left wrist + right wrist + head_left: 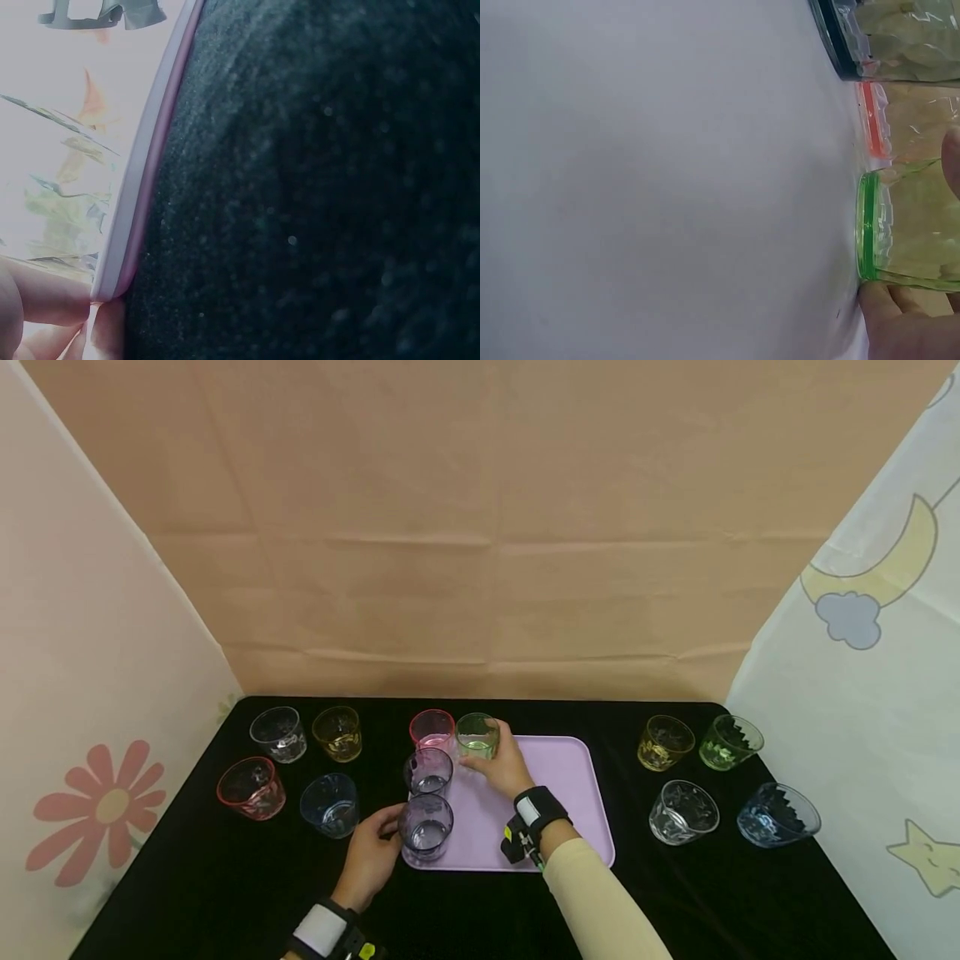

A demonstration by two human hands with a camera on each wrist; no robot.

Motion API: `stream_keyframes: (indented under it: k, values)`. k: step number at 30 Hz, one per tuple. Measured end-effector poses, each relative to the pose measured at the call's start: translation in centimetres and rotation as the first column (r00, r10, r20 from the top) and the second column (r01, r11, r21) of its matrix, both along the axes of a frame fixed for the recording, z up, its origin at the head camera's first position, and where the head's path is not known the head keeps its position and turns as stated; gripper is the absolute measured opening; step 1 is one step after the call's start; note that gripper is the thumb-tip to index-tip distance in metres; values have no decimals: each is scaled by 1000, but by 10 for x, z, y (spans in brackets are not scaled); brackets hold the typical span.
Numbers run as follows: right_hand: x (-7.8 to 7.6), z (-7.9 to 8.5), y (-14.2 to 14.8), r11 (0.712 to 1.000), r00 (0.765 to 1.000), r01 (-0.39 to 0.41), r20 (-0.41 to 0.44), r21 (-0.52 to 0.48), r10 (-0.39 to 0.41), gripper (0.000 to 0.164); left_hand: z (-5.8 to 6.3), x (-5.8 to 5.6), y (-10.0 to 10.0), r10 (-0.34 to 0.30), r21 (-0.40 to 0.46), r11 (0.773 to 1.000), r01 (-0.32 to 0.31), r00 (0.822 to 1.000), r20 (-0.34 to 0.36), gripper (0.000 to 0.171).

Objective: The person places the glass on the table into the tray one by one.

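Observation:
In the head view a lavender tray carries two grey-tinted glasses, a red-rimmed glass and a green glass. My right hand grips the green glass at the tray's far side, thumb and fingers around its wall. That glass stands upright against the pale surface in the right wrist view. The front grey glass is just right of my left hand. Thumb and fingers of the left hand pinch the tray's rim in the left wrist view. The second grey glass stands behind.
On the left stand a clear glass, a yellow one, a red one and a blue one. On the right are yellow, green, clear and blue glasses. Black cloth covers the table.

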State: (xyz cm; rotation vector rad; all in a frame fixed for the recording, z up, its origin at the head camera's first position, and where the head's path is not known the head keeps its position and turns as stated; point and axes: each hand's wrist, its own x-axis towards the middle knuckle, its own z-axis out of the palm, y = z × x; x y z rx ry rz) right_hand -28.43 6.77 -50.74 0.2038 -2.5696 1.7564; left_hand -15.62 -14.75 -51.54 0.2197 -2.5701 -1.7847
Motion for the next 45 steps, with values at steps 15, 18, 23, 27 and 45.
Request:
stream_keyframes:
  k: [15,18,23,27,45]
  values:
    - [-2,-5,-2,1000,1000,9,3,-4,-9,83,1,1,1,-7,10,1000,7,1000,-1,39]
    - [-1,-4,-2,1000,1000,10,10,-2,-10,83,1,1,1,-6,10,1000,6,1000,-2,39]
    - [0,-2,-2,1000,1000,19,8,1,-19,88,1,1,2,-2,-1,1000,2,1000,-3,39]
    - [1,-5,-2,1000,1000,24,19,10,-24,95,2,1,2,2,-2,1000,-2,1000,-6,38]
    - [35,25,31,987,1000,-5,-3,160,5,112,0,1,-1,-10,2,1000,10,999,-32,36]
